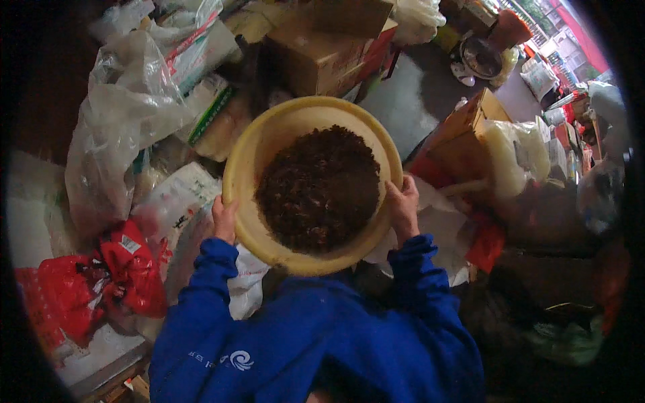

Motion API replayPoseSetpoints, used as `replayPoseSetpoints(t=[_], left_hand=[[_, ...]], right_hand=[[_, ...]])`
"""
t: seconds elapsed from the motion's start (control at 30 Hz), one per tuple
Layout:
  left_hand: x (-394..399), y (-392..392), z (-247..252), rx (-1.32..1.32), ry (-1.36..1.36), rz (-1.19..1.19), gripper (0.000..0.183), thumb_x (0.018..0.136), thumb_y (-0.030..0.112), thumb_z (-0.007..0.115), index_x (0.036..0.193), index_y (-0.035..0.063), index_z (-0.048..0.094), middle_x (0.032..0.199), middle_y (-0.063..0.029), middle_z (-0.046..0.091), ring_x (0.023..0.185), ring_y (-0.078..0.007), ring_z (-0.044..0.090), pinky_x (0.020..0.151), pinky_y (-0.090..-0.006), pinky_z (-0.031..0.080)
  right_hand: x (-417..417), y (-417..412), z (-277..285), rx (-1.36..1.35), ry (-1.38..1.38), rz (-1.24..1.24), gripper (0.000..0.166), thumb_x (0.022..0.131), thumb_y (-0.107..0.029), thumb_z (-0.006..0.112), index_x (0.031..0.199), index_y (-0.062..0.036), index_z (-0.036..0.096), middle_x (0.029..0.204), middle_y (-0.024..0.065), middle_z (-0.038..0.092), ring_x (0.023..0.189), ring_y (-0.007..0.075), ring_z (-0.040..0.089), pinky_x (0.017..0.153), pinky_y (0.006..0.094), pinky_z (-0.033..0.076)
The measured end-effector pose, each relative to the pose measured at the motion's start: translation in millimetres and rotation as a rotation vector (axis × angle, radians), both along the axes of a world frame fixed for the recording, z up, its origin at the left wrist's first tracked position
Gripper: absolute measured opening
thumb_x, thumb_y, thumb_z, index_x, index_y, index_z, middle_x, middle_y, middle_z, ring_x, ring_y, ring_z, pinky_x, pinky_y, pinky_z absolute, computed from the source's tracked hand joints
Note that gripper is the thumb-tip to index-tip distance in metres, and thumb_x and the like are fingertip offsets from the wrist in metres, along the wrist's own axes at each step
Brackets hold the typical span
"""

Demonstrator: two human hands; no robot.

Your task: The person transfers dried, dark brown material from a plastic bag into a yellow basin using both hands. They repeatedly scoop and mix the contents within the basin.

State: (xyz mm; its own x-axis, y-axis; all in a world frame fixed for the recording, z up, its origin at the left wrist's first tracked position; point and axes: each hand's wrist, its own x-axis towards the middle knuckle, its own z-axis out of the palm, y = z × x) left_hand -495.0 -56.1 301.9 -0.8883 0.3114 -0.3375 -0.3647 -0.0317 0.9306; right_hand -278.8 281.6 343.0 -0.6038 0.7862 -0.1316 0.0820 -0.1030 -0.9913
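A round yellow plastic basin (315, 266) is held up in front of my chest, gripped by the rim on both sides. In it lies a heap of dark brown dried material (322, 186) in small crinkled pieces; its exact kind is hard to make out. My left hand (224, 219) clasps the left side of the basin, the fingers hidden under the rim. On the right side my right hand (404, 205) grips it with the thumb over the edge.
Cardboard boxes (322, 55) stand beyond the basin, and another open carton (461, 131) is at the right. Clear plastic bags (126, 116) and red plastic bags (128, 272) crowd the left. A scale-like device with a round pan (481, 56) sits on the floor far right.
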Motion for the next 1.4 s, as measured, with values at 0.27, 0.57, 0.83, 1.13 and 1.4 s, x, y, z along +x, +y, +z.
replayPoseSetpoints(t=[0.27,0.57,0.83,1.13,1.4], left_hand=[[14.2,-4.3,-46.6,-0.060,-0.065,0.022,0.030,0.085,0.008,0.057,0.113,0.0000,0.049,0.105,-0.0088,0.059,0.091,-0.0198,0.059,0.079,-0.0323,0.049],[7.5,-15.7,-68.8,-0.102,-0.176,0.015,0.029,0.081,0.008,0.058,0.108,0.0008,0.051,0.097,-0.0100,0.060,0.083,-0.0208,0.059,0.074,-0.0321,0.049],[1.7,-17.6,-33.4,-0.094,-0.070,-0.015,0.029,0.081,0.005,0.057,0.108,0.0012,0.049,0.095,-0.0086,0.058,0.081,-0.0185,0.059,0.070,-0.0317,0.050],[9.1,-74.8,-21.5,0.151,-0.630,0.135,0.043,0.078,0.000,0.057,0.120,0.0031,0.046,0.099,-0.0089,0.057,0.088,-0.0241,0.059,0.078,-0.0371,0.053],[32.0,-44.1,20.7,0.097,-0.510,-0.236,0.049,0.077,-0.004,0.054,0.124,0.0026,0.041,0.102,-0.0114,0.053,0.093,-0.0254,0.058,0.081,-0.0400,0.052]], right_hand=[[-8.1,-4.7,25.2,0.019,0.041,-0.026,0.021,0.082,-0.009,0.062,0.096,0.0026,0.052,0.095,0.0084,0.058,0.086,0.0137,0.054,0.079,0.0270,0.044],[-2.2,-10.1,8.8,0.036,-0.195,-0.002,0.020,0.082,-0.010,0.060,0.096,0.0023,0.053,0.090,0.0078,0.058,0.082,0.0142,0.054,0.074,0.0280,0.046],[19.8,-9.5,-47.6,-0.110,-0.238,-0.074,0.022,0.082,-0.011,0.064,0.097,-0.0017,0.052,0.088,0.0057,0.058,0.079,0.0137,0.055,0.070,0.0304,0.047],[19.6,-36.3,-17.8,-0.295,0.083,0.009,0.024,0.078,-0.008,0.066,0.097,-0.0043,0.052,0.093,0.0047,0.058,0.082,0.0136,0.056,0.073,0.0286,0.047],[28.4,24.5,-32.5,-0.015,-0.173,0.015,0.028,0.078,-0.016,0.068,0.099,-0.0034,0.053,0.089,0.0082,0.060,0.078,0.0204,0.058,0.072,0.0320,0.048]])
